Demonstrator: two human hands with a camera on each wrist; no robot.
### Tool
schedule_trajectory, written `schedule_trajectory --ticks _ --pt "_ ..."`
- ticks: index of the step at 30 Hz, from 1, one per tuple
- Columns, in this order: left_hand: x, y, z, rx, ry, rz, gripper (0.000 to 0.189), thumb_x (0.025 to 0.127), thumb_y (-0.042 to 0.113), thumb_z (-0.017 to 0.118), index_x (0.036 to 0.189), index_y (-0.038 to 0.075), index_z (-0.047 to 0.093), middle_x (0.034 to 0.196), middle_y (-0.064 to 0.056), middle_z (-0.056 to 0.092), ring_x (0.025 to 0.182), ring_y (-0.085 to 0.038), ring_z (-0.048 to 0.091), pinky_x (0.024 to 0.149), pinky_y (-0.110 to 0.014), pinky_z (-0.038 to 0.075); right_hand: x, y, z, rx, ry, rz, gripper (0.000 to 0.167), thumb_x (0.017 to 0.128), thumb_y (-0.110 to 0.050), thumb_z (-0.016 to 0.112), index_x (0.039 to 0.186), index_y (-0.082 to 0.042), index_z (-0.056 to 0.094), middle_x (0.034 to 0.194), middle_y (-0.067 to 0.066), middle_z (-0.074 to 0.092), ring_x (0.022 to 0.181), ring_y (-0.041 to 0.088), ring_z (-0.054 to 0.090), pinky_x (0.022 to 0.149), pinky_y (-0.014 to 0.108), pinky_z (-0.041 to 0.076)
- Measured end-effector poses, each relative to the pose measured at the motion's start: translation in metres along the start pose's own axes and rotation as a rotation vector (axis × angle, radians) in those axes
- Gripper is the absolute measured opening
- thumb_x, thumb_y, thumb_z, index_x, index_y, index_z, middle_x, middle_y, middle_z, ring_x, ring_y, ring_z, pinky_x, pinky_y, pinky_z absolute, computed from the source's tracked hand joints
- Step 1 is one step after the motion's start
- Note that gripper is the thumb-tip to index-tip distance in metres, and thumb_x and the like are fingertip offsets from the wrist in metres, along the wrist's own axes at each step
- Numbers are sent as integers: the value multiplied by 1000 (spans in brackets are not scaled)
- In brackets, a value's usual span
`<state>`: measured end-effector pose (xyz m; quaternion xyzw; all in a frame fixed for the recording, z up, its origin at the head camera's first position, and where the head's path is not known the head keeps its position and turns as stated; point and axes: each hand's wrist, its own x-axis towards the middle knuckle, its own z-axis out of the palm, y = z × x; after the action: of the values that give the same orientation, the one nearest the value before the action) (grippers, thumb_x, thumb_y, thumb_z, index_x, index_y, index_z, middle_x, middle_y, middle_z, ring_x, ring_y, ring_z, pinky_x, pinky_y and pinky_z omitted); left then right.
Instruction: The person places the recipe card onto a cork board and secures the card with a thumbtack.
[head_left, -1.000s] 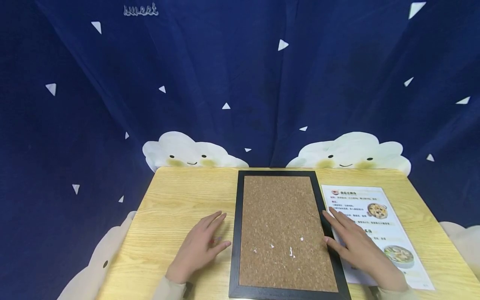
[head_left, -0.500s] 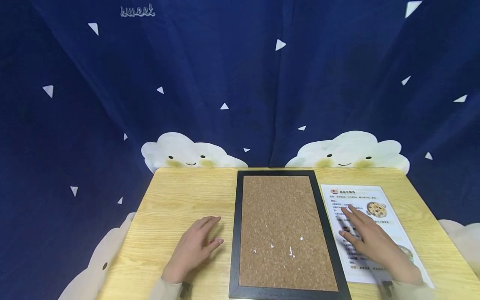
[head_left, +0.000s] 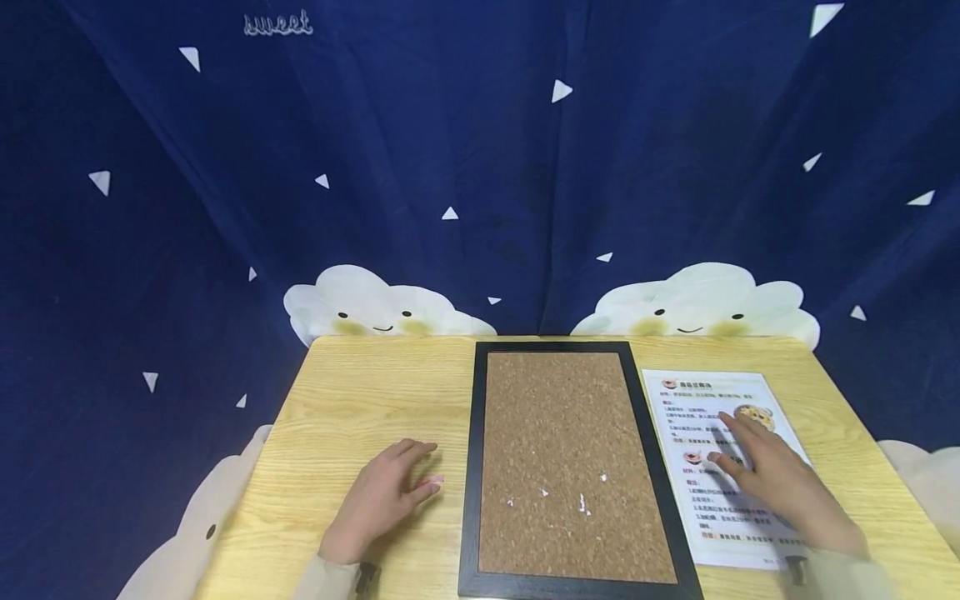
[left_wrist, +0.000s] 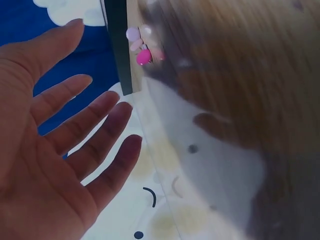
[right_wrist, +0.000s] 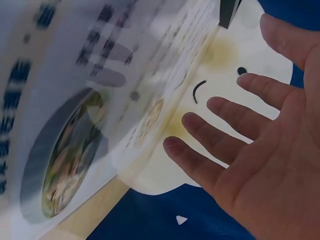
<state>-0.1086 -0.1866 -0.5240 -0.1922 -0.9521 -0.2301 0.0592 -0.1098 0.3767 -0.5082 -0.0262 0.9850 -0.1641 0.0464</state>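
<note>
A cork board (head_left: 558, 433) in a black frame lies on the wooden table, long side running away from me. To its left my left hand (head_left: 378, 500) hovers with fingers loosely spread and nothing in it. The left wrist view shows several pink push pins (left_wrist: 143, 56) on the table beside the frame's edge (left_wrist: 118, 45); in the head view the left hand mostly hides them. Right of the board lies a glossy printed recipe sheet (head_left: 693, 500) with food pictures. Over it is my right hand (head_left: 783, 487), fingers extended and holding nothing, as the right wrist view (right_wrist: 260, 150) confirms.
White scraps (head_left: 582, 503) mark the lower part of the cork. A dark blue curtain (head_left: 502, 167) with white triangles and clouds hangs behind the table (head_left: 382, 383) and down both sides.
My right hand has moved right, off the board's frame and over the recipe sheet. My left hand has drifted slightly left and down, away from the frame. Board and sheet stay essentially in place.
</note>
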Motion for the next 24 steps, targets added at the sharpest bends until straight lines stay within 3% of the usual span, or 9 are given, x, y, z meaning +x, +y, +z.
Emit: schedule_trajectory --ticks 3,8,13,19,24 --pt "-1 -2 -1 -2 -30 -21 55 81 30 88 130 14 70 121 -3 75 110 -24 73 98 -45 58 4 12 -3 9 1 28 83 100 -44 65 157 6 33 159 40 30 142 65 30 109 79 28" --pt "0 -7 -3 -3 -74 -49 47 80 26 90 122 13 74 105 2 76 90 -13 69 86 -37 59 7 37 -12 19 -38 147 89 101 -53 59 157 9 28 154 44 30 137 68 30 103 82 31" --pt "1 -12 -3 -30 -121 -57 36 78 21 90 111 12 76 100 2 77 88 -11 67 83 -36 59 10 59 -19 7 -119 247 110 95 -69 58 154 16 23 143 49 31 128 70 34 98 81 36" --pt "5 -15 -1 -48 -164 -65 24 81 20 88 102 12 79 99 1 78 85 -8 66 79 -29 58 15 74 -19 10 -182 377 130 81 -77 70 148 24 24 128 48 39 113 61 46 95 74 43" --pt "8 -16 -1 -73 -207 -70 16 82 17 86 96 12 79 88 4 75 75 -3 55 70 -21 49 14 75 -13 9 -190 495 124 73 -70 82 138 25 35 113 43 50 98 50 53 84 65 47"
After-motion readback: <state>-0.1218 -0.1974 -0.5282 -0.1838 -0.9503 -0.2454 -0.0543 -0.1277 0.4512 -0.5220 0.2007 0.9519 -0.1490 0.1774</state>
